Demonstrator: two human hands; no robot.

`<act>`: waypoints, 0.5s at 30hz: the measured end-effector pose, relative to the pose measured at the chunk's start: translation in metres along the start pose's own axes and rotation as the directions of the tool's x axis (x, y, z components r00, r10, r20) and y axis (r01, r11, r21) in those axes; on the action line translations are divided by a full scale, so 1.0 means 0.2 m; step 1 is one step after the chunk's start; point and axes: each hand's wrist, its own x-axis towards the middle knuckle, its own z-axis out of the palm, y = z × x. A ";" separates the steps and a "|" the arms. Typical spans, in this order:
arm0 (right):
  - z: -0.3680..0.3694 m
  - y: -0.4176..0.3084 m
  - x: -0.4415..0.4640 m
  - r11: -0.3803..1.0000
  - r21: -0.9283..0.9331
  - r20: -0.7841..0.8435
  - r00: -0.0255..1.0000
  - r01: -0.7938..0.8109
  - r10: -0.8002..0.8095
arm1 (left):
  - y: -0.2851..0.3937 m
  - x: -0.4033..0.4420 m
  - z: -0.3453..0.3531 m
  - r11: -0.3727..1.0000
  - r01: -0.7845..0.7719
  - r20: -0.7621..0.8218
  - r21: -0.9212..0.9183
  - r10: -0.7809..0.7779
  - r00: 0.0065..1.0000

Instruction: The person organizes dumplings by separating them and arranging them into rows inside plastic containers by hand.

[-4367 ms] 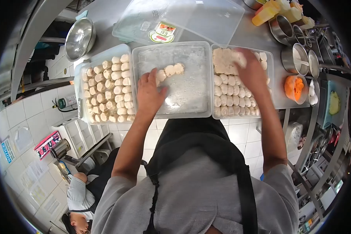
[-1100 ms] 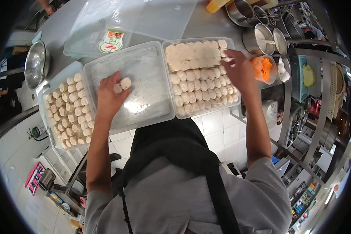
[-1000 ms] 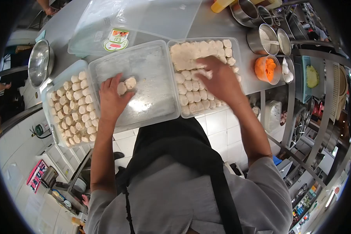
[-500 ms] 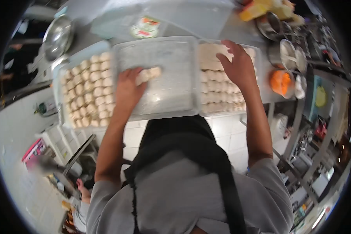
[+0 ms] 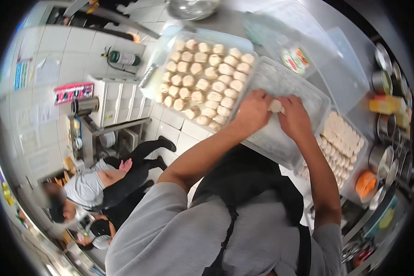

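Observation:
My left hand and my right hand are close together over the middle tray. Their fingers are curled around a small pale dough piece, which shows between them; more may be hidden under the fingers. To the left, rows of round dough pieces fill a clear tray. A right-hand tray holds more pale dough pieces, packed tightly in rows.
A plastic-wrapped item with a printed label lies behind the middle tray. A steel bowl stands at the far edge. Pots and an orange-filled container are at right. Two people are at lower left, near a co-worker's grey shirt.
My view has turned toward the left. My right hand has come from over the right tray to the middle tray, beside my left hand and the dough piece.

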 end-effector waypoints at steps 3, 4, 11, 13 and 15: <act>-0.04 0.02 0.00 1.000 0.013 0.043 0.999 0.006 -0.006 | 0.01 -0.02 0.02 0.996 0.036 -0.003 -0.087 -0.037 0.999; -0.06 0.03 0.00 1.000 0.016 0.058 0.998 0.006 -0.006 | 0.02 -0.03 0.03 0.992 0.048 0.001 -0.115 -0.048 0.999; -0.16 0.03 0.02 0.991 0.100 0.158 0.985 -0.085 0.068 | 0.03 -0.06 0.04 0.978 0.091 0.031 -0.188 -0.087 0.996; -0.13 0.13 0.00 0.995 0.066 0.119 0.990 -0.080 0.071 | 0.02 -0.07 0.08 0.994 0.024 -0.040 -0.110 -0.028 0.999; -0.16 0.15 -0.01 0.991 0.000 0.165 0.977 -0.136 0.134 | 0.02 -0.07 0.10 0.995 0.039 -0.036 -0.095 -0.043 0.998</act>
